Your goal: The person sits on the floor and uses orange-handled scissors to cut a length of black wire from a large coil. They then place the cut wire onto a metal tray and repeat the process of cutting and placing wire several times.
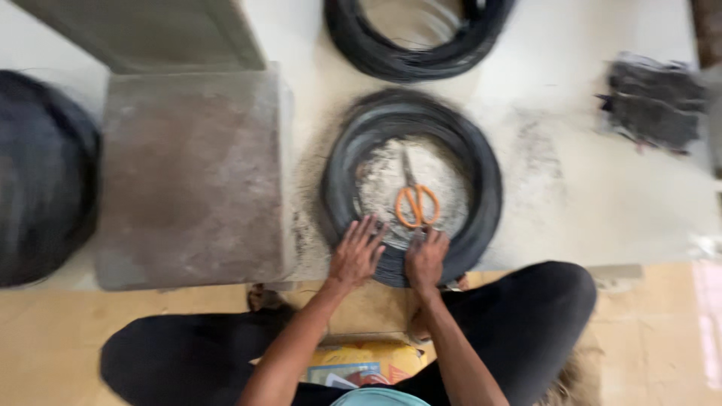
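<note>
Both hands rest on the near edge of a dark wire coil (412, 180) that lies flat on the pale floor surface (602, 203). The left hand (355, 254) is spread wide, fingers fanned and palm down on the strands, gripping nothing. The right hand (426, 257) sits just beside it with fingers curled over the coil's inner edge; the blur hides whether it has pinched any strands.

The coil looks like many turns of thin dark wire, so I would judge it springy, fairly heavy as a bundle, and apt to slip loose if lifted by a single strand; a hold around the whole thickness of the ring would seem surest.

Both forearms reach forward from between the person's bent knees, wrists low and close together. Inside the ring lie orange-handled scissors (416, 203), apart from the fingers. A grey stone block (192, 177) stands to the left, a second coil (417, 37) lies beyond, and a dark bundle (654, 101) sits far right.
</note>
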